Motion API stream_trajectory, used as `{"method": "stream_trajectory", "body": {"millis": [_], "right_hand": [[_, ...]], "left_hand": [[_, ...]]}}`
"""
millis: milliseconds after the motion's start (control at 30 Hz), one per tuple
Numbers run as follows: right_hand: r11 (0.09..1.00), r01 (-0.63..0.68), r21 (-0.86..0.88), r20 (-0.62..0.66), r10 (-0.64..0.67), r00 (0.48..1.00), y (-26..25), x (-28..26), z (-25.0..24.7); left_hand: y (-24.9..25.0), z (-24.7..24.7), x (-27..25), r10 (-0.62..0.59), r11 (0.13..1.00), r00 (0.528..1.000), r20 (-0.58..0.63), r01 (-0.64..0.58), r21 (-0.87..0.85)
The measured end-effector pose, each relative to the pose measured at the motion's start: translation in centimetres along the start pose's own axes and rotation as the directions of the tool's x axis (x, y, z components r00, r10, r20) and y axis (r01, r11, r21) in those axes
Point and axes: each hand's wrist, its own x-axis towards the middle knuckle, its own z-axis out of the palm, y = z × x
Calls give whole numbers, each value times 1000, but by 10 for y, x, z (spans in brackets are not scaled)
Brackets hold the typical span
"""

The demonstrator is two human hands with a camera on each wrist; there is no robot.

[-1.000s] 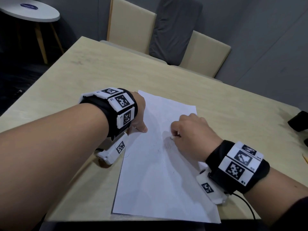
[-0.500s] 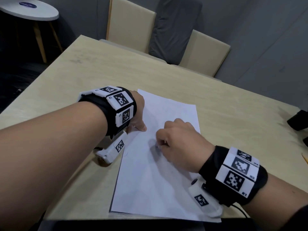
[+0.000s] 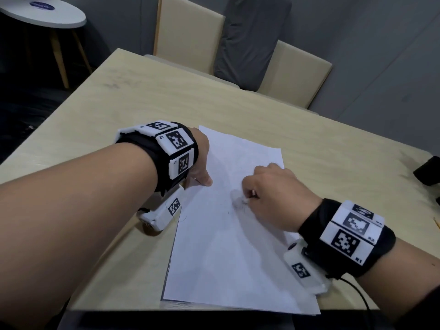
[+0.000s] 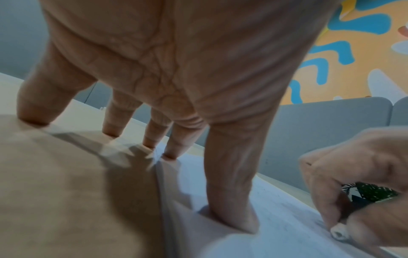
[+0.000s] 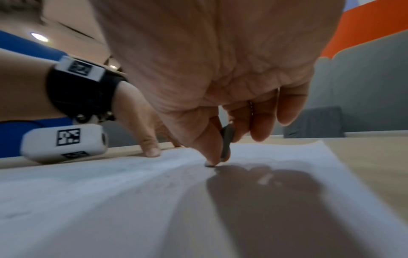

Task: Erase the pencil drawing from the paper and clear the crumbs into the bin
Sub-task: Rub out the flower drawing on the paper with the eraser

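Observation:
A white sheet of paper (image 3: 221, 246) lies on the wooden table (image 3: 119, 96), with faint grey pencil smudges near its middle. My right hand (image 3: 269, 198) pinches a small eraser (image 5: 226, 143) between thumb and fingers, its tip pressed onto the paper (image 5: 110, 200). The eraser tip (image 4: 338, 233) shows whitish in the left wrist view. My left hand (image 3: 200, 163) holds the sheet's left edge down with straight fingertips (image 4: 236, 221), thumb on the paper (image 4: 287, 227), the other fingers partly on the table. No bin is in view.
Beige chairs (image 3: 188, 36) with a grey cushion (image 3: 252, 39) stand behind the table. A black object (image 3: 428, 171) lies at the right edge, with a pencil tip (image 3: 436, 222) below it. A round white side table (image 3: 42, 11) stands far left.
My right hand with the eraser slid left across the paper, then back right to about where it began. The left hand has stayed in place on the sheet's edge.

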Motion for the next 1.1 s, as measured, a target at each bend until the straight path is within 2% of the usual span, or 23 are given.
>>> {"method": "stream_trajectory", "body": {"millis": [100,300,433,500,667,733,867,933,1033,1100], "right_hand": [[994,-98,-53,8,99,995,18,0,-2],[993,119,25,-10,-119,993,-27,-7,1],[997,-66,-39,7,67,998,10,-1,-3],[993,-111,-47,8,111,994,18,-1,-3],[992,115,46,-15,-115,993,-26,-10,1],[994,101,28,-1,-101,995,-22,-10,1],[997,-75,-18,8,75,997,11,-5,-2],[999,-45,-3,5,45,999,7,-6,-2],[994,93,50,-6,-93,996,-20,-11,2],[995,96,26,16,-97,995,-21,-12,1]], "left_hand": [[0,-1,1,-5,1000,1000,3,5,-6],[1,0,0,-2,1000,1000,2,2,-15],[1,-1,0,-1,1000,1000,9,1,-10],[2,-2,0,-5,1000,1000,12,5,-11],[-1,0,2,-7,1000,1000,15,7,-24],[-1,-1,0,-6,1000,1000,11,6,-27],[1,0,0,-12,1000,1000,8,12,-24],[0,0,1,-13,999,1000,-1,13,-29],[0,1,1,-11,1000,1000,-16,11,-26],[0,0,1,-7,1000,1000,-11,7,-22]]}}
